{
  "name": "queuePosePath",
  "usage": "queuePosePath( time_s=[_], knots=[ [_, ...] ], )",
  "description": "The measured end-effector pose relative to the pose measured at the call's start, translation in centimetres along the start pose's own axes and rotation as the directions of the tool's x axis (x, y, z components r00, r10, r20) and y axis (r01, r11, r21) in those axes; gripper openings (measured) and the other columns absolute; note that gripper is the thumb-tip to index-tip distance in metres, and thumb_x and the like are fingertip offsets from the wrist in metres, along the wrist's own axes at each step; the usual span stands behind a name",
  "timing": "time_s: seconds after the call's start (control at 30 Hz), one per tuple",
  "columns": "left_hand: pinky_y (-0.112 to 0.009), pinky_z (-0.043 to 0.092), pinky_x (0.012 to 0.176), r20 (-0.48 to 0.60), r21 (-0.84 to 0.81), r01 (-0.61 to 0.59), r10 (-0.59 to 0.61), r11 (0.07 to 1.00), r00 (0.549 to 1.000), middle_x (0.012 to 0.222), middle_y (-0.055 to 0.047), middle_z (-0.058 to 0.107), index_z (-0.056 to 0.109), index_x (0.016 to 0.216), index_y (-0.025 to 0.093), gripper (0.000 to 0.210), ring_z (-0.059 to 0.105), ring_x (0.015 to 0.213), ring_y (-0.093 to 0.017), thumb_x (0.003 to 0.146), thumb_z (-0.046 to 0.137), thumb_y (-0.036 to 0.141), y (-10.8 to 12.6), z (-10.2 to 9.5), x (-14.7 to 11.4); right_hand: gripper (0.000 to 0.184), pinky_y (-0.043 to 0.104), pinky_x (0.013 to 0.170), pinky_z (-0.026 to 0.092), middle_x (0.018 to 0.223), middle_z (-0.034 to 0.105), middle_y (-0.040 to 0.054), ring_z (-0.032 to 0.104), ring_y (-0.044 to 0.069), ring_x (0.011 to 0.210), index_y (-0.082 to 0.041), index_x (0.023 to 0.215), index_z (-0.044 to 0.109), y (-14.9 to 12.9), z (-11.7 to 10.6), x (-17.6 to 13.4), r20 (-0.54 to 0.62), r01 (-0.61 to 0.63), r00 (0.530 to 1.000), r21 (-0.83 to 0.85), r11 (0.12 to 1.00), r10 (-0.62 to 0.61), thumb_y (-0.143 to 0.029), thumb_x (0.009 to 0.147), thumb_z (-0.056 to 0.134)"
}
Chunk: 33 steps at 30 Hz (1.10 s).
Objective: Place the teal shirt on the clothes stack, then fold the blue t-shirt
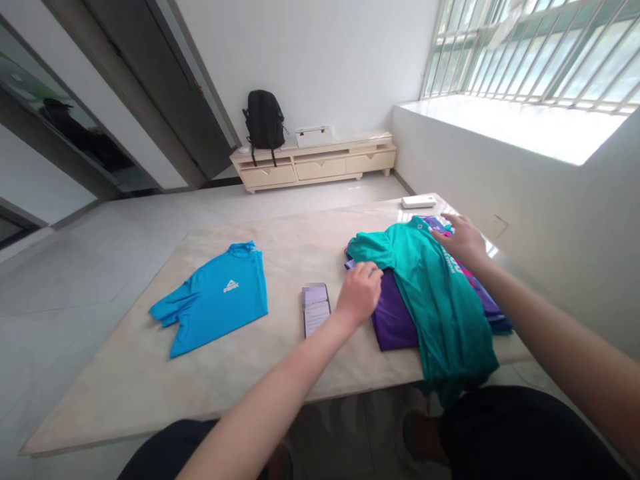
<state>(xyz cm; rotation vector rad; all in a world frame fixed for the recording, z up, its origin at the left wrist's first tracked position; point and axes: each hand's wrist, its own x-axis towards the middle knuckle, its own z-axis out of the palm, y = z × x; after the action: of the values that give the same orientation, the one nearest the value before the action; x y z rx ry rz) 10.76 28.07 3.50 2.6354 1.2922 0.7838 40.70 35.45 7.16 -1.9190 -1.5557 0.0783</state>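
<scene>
A teal T-shirt [435, 293] with white lettering lies loosely over a pile of clothes, its lower end hanging past the table's near edge. My left hand [359, 292] is closed, with curled fingers at the shirt's left side; what they grip, if anything, is hidden. Above the upper right of the pile, my right hand [463, 241] is open, its thumb and fingers apart. Beneath the teal shirt show a folded purple garment [395, 317] and other purple, pink and blue cloth. A blue T-shirt [225, 293] with a white logo lies half folded on the left.
A phone [316, 313] with its screen lit lies on the pale marbled table [200, 393]. At the far right corner sits a white oblong object [419, 201]. Beyond, a low wooden cabinet [320, 167] holds a black backpack [265, 120] and a white box [313, 137].
</scene>
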Motion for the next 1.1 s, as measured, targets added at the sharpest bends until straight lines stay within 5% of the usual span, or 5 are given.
queuePosePath(
  time_s=[0.17,0.27,0.43,0.87,1.1],
  knots=[
    [-0.032,0.054,0.085,0.178,-0.593,0.366,-0.327,0.717,0.928,0.103,-0.007,0.071,0.068,0.109,0.019,0.017,0.067,0.091,-0.020,0.095,0.060,0.026,6.4,6.4,-6.9,0.054,0.036,0.070,0.052,0.094,0.075,0.0130,0.070,0.029,0.084,-0.016,0.107,0.073,8.7,0.0,-10.8,0.194,-0.233,0.948,-0.121,0.965,0.254,-0.063,0.084,0.062],
    [-0.030,0.053,0.076,0.260,-0.697,0.544,-0.543,0.466,0.798,0.094,-0.008,0.073,0.068,0.110,0.015,0.024,0.068,0.081,-0.019,0.090,0.068,0.029,8.1,9.2,-5.3,0.058,0.035,0.062,0.047,0.087,0.074,0.0126,0.068,0.028,0.075,-0.017,0.095,0.072,9.9,-0.8,-13.4,0.243,-0.260,0.925,-0.148,0.954,0.290,-0.072,0.078,0.062],
    [-0.030,0.048,0.074,0.253,-0.713,0.590,-0.645,0.379,0.721,0.083,-0.008,0.072,0.069,0.090,0.015,0.022,0.067,0.079,-0.022,0.080,0.078,0.032,8.6,11.0,-2.5,0.043,0.032,0.061,0.043,0.076,0.070,0.0070,0.065,0.024,0.072,-0.020,0.080,0.069,9.5,-1.3,-14.4,0.256,-0.252,0.930,-0.074,0.965,0.262,-0.063,0.079,0.066],
    [-0.027,0.048,0.067,0.311,-0.812,0.555,-0.670,0.182,0.674,0.068,-0.001,0.063,0.067,0.088,0.018,0.036,0.061,0.070,-0.018,0.087,0.067,0.054,7.5,10.8,-5.2,0.027,0.029,0.066,0.058,0.093,0.069,0.0024,0.065,0.013,0.074,-0.014,0.106,0.067,11.3,-2.0,-15.3,0.416,-0.602,0.768,0.209,0.771,0.487,-0.040,0.100,0.062],
    [-0.031,0.054,0.076,0.418,-0.824,0.555,-0.539,0.114,0.731,0.076,-0.003,0.071,0.066,0.084,0.017,0.037,0.067,0.078,-0.020,0.066,0.090,0.038,10.3,11.0,-7.7,0.049,0.037,0.067,0.061,0.096,0.078,0.0128,0.073,0.028,0.084,-0.018,0.098,0.075,10.0,-3.9,-17.4,0.627,-0.653,0.660,0.206,0.729,0.414,-0.063,0.077,0.078]
  ],
)
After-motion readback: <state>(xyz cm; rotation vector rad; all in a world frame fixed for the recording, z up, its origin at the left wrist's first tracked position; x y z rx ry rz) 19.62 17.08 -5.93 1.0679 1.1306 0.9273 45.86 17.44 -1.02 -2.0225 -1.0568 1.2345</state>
